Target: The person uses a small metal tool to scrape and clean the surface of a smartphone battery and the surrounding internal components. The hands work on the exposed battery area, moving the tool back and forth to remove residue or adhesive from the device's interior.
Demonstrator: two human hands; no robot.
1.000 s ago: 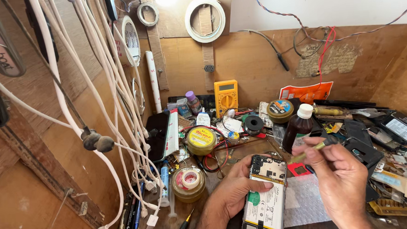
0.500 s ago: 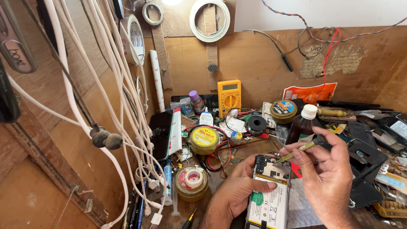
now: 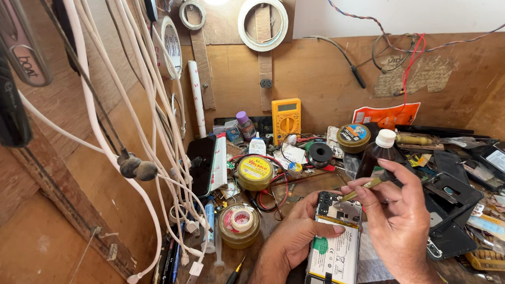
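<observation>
Presently, I note the opened phone [image 3: 334,248] lying back-side up near the front edge of the surface [image 3: 253,257], its long axis running from the front edge toward the back wall, its top end pointing away from me. My left hand [image 3: 297,239] is closed over the phone's left side, in my judgement to pin it flat. My right hand [image 3: 396,225] pinches a thin tool [image 3: 365,186] in a narrow pen-style grip, tip slanting down-left onto the phone's top end. A brown bottle [image 3: 378,155] stands just behind, and a yellow meter [image 3: 286,120] leans against the back wall.
</observation>
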